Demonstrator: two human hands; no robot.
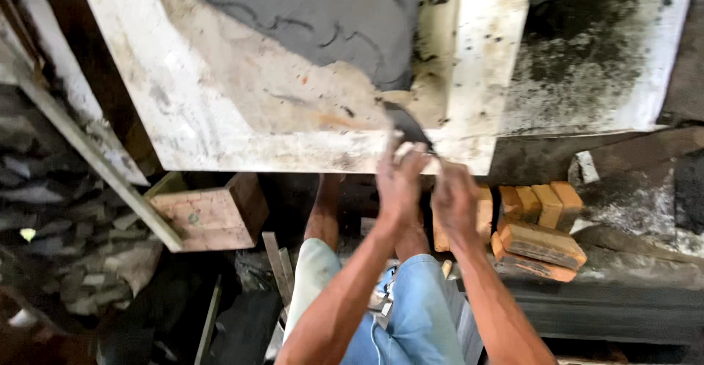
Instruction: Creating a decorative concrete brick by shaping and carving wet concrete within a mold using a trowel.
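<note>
Tray [220, 137] holds grey paste [323, 20] (both hands grip scraper [407, 124]).

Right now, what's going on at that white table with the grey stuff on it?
A person stands at a stained white table, both hands raised to its near edge. The left hand and right hand together grip a flat dark blade whose tip lies beside a slab of grey paste spread across the top. Orange bricks are stacked on the floor to the right, and a wooden block sits under the table.
</note>
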